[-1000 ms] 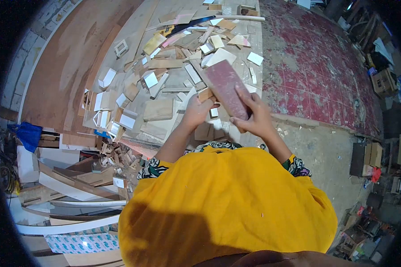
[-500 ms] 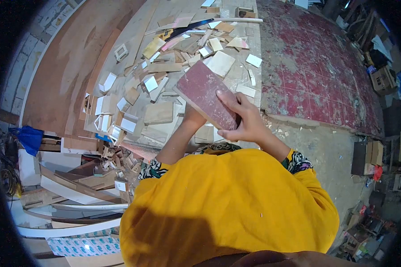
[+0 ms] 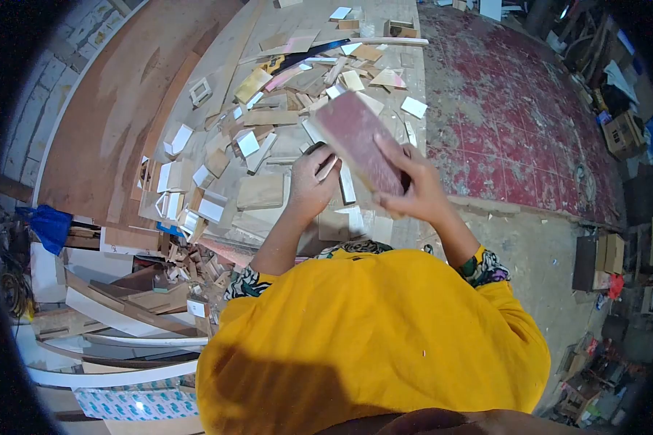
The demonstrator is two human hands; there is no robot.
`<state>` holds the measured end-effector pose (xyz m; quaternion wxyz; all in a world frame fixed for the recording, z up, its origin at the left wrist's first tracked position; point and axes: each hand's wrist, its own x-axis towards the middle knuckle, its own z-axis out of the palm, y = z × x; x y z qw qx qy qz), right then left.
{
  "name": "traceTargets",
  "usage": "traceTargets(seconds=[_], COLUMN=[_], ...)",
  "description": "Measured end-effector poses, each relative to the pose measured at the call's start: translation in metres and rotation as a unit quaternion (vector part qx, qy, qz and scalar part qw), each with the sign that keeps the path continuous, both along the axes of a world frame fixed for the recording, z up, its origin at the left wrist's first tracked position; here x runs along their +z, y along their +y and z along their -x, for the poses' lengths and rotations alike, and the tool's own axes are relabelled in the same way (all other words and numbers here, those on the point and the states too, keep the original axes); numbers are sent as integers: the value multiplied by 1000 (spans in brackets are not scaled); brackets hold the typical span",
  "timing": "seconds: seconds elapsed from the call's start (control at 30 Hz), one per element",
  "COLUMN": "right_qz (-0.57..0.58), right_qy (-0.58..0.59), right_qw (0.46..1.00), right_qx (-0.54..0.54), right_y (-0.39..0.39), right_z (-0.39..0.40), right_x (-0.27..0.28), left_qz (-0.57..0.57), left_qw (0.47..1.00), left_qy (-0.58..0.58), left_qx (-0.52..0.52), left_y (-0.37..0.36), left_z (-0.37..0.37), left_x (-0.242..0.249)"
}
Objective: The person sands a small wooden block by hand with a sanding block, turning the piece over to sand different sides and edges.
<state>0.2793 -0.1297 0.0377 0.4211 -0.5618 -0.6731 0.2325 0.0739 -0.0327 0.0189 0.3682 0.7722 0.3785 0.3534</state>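
Observation:
My right hand (image 3: 413, 177) grips the lower right end of a dusty, dark red rectangular block (image 3: 359, 138), thumb and fingers on its edges. The block is tilted and slightly blurred. Left of it, my left hand (image 3: 313, 185) is closed round a small, thin piece, dark at its top and pale along its side; most of it is hidden by the fingers. The two hands are apart. Beneath them lies the wooden work table (image 3: 225, 54) with scattered offcuts, among them a square wooden block (image 3: 260, 191) just left of my left hand.
A saw (image 3: 308, 54) with a yellow handle lies among the offcuts. A small wooden frame (image 3: 200, 92) rests farther left. Long curved boards (image 3: 116, 308) are stacked at lower left. Red tiled flooring (image 3: 500, 123) spreads to the right, with cardboard boxes (image 3: 622, 134) beyond.
The red block has moved right with my right hand. My left hand has come out from under it, now showing the small piece in its fingers.

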Motion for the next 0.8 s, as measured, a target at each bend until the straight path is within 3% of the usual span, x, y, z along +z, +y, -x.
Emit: traceTargets(seconds=[0.03,0.07,0.17,0.27,0.33,0.37,0.43,0.57,0.63,0.7,0.8], right_qz=[21,-46,-30,6,-17,-18,-38,9,-10,-40,-5], right_qy=[-19,-19,-46,-11,-6,-5,-28,15,-1,-33,2], right_qw=[999,996,995,999,998,998,994,1000,999,994,999], right_qx=[31,67,77,33,60,61,103,16,45,101,47], right_y=[-6,-11,-11,-9,-16,-16,-19,-6,-8,-13,-2], right_z=[0,2,-4,-5,4,3,2,-4,-2,1,0], right_x=[4,-7,-12,-10,-14,-12,-8,-9,-9,-11,-11], left_qz=[-1,-22,-111,-145,-39,-40,-226,-177,-108,-91,-85], left_qw=[1000,999,986,988,996,996,974,983,993,995,995], left_qy=[0,24,116,55,-77,-75,-10,44,-35,-2,26], left_qx=[2,28,46,20,33,35,-3,30,6,30,41], left_y=[3,5,12,11,6,8,13,13,16,13,10], left_z=[3,5,9,4,-1,1,6,7,11,15,13], left_x=[0,-3,-6,-5,2,2,2,5,4,6,11])
